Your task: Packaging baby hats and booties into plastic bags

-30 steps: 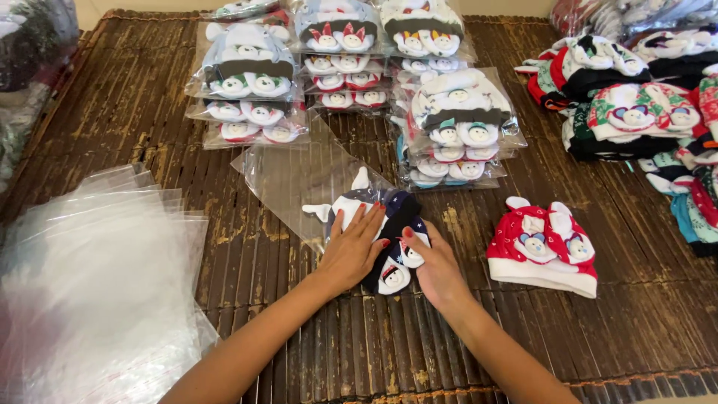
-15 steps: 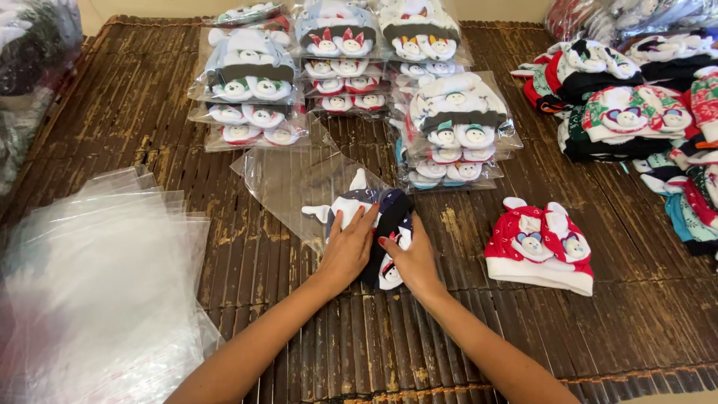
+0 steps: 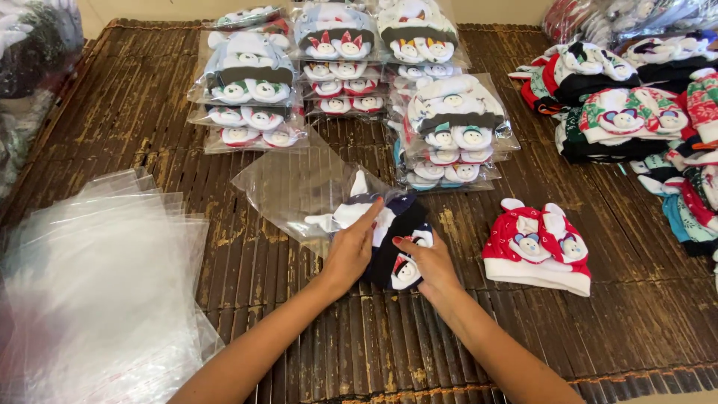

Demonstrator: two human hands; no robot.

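Note:
A dark navy and white knitted hat [image 3: 389, 236] with small snowman faces lies half inside a clear plastic bag [image 3: 299, 187] on the brown slatted mat. My left hand [image 3: 350, 251] presses on the hat's white part at the bag's mouth, fingers stretched forward. From the near side my right hand [image 3: 426, 263] grips the hat's dark end, thumb and fingers pinched on the fabric. A red and white hat [image 3: 535, 247] lies loose just to the right of my right hand.
Several stacks of bagged hats [image 3: 336, 67] fill the far middle of the mat [image 3: 149, 112]. A pile of unbagged hats [image 3: 636, 112] sits at the far right. A stack of clear bags [image 3: 97, 284] lies at the near left.
The hat has slid further left into the bag's mouth. Both hands have followed it, and my right hand has closed in on the hat's dark end.

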